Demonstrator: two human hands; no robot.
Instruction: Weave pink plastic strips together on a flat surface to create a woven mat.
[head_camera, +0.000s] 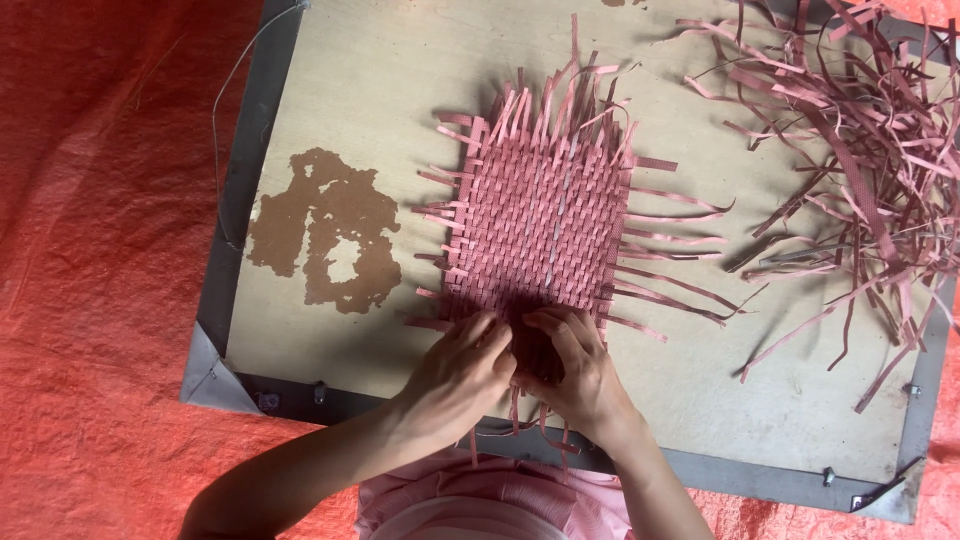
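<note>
A pink woven mat (540, 225) of flat plastic strips lies on a wooden board (400, 80), with loose strip ends sticking out on every side. My left hand (460, 370) and my right hand (575, 365) press together at the mat's near edge. Their fingers pinch the strips there. Several strip ends (545, 430) hang down between my wrists toward me. Exactly which strip each hand grips is hidden by the fingers.
A heap of loose pink strips (870, 150) lies at the board's right. The board has a grey metal frame (240, 200) and a brown worn patch (325, 230) left of the mat. Orange tarpaulin (90, 250) surrounds it. A thin wire (225, 100) curves along the left frame.
</note>
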